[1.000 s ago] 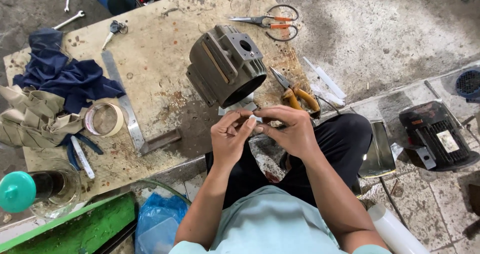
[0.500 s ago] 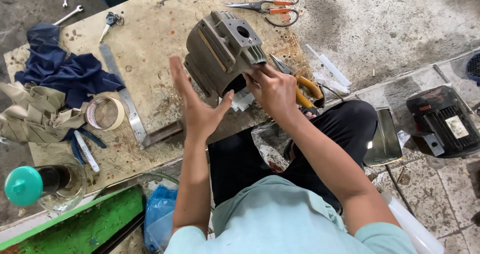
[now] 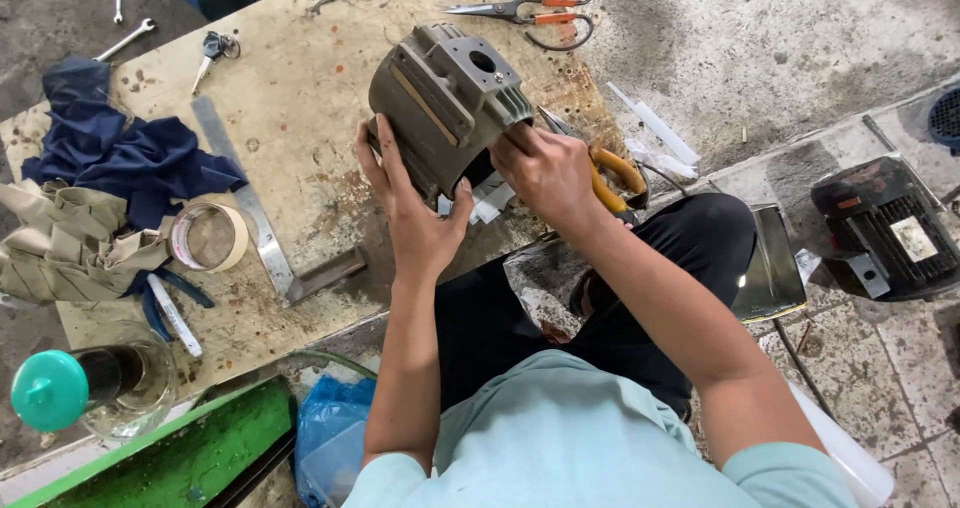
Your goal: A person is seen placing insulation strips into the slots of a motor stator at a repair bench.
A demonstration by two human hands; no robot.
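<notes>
A grey ribbed metal motor housing [image 3: 445, 93] lies on its side on a worn wooden board [image 3: 300, 118]. My left hand [image 3: 410, 208] presses flat against the housing's near left rim, fingers spread. My right hand [image 3: 545, 168] grips the housing's open end at its lower right edge, fingers reaching into the opening. White paper strips [image 3: 480, 206] lie on the board just under the housing between my hands. Yellow-handled pliers [image 3: 615, 173] lie right behind my right hand.
Orange-handled scissors [image 3: 530, 10] lie at the board's far edge. A tape roll [image 3: 208, 236], metal square [image 3: 262, 230], blue cloth [image 3: 120, 153] and tan cloth [image 3: 70, 243] sit left. A jar with a teal lid [image 3: 85, 388] stands near left; a black motor [image 3: 885, 228] rests on the floor right.
My hands were together in front of me working a small white piece; they have moved forward to the housing, left palm on its side, right hand at its opening.
</notes>
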